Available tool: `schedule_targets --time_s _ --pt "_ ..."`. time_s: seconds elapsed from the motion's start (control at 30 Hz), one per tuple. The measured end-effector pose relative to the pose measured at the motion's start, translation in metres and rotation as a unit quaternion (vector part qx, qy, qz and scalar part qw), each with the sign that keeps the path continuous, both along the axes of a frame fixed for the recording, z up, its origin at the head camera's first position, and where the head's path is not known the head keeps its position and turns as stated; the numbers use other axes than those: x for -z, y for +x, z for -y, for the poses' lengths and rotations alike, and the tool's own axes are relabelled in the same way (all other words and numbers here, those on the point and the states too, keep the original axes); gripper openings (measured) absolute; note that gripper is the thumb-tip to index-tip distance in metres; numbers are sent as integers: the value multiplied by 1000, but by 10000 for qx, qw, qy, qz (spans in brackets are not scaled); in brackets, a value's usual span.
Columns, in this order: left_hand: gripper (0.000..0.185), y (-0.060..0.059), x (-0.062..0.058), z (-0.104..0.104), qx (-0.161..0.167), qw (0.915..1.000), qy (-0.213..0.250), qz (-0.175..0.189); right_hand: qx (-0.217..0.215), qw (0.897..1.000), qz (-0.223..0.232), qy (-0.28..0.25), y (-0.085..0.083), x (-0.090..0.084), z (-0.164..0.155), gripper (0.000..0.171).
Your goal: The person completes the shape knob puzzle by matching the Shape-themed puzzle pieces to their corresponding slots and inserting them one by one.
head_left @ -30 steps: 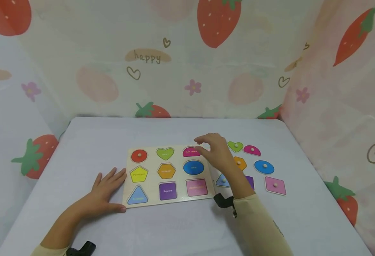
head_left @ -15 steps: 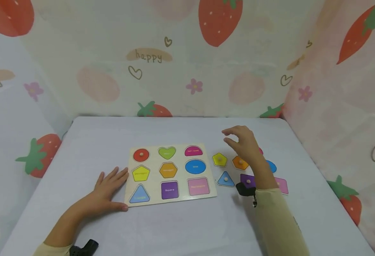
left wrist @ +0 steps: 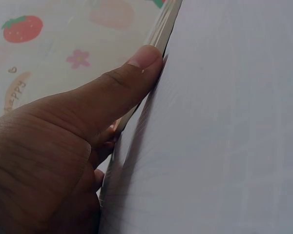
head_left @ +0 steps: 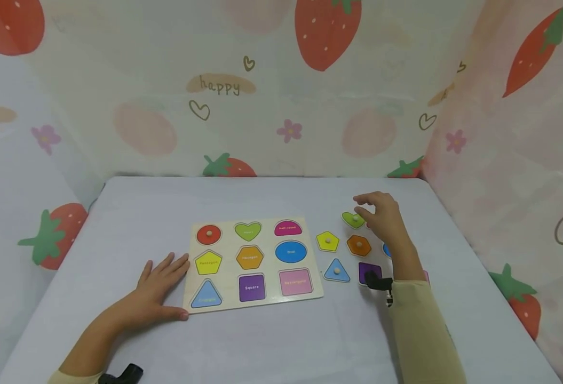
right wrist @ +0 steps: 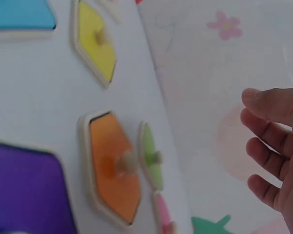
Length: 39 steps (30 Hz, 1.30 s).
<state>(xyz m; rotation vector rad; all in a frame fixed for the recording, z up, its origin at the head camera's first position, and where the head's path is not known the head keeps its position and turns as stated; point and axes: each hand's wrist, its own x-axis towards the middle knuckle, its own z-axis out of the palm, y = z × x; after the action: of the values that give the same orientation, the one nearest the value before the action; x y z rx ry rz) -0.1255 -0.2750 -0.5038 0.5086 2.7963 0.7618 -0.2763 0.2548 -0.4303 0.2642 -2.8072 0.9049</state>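
A wooden shape puzzle board (head_left: 274, 305) lies on the white table. My left hand (head_left: 158, 293) rests at its left edge, fingers spread and thumb at the near corner; the left wrist view shows the thumb (left wrist: 145, 57) against the board's side. A red knobbed circle (head_left: 208, 234) sits in its slot. My right hand (head_left: 382, 216) holds nothing and hovers above the table by the green heart piece (head_left: 350, 219), its fingers loosely bent and the thumb apart from the index finger. An orange hexagon piece (right wrist: 115, 170) appears below it in the right wrist view.
Right of the board lie a yellow pentagon piece (head_left: 327, 241), a blue triangle piece (head_left: 336, 271) and a purple square piece (head_left: 365, 269). The blue oval (head_left: 386, 249) and pink rectangle (head_left: 426, 276) are mostly hidden by the right arm. Strawberry-print curtains (head_left: 286, 96) surround the table.
My right hand has moved right, from over the board's top right corner to beside the green heart piece. The left hand has stayed at the board's edge.
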Motion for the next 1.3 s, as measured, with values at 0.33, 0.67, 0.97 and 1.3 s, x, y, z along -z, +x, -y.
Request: schedule_targets --time_s 0.33,0.67,0.97,1.3 --pt "121 4 3 2 22 9999 103 -8 482 9960 718 -239 -9 30 -11 33" --pt "121 4 3 3 -12 10000 82 -17 555 9941 928 -79 -16 41 -12 34" --pt "122 2 3 3 3 9999 69 -84 465 9934 949 454 -24 52 -15 31" --pt "121 -1 0 0 -5 10000 48 -24 604 9931 737 684 -27 63 -14 28"
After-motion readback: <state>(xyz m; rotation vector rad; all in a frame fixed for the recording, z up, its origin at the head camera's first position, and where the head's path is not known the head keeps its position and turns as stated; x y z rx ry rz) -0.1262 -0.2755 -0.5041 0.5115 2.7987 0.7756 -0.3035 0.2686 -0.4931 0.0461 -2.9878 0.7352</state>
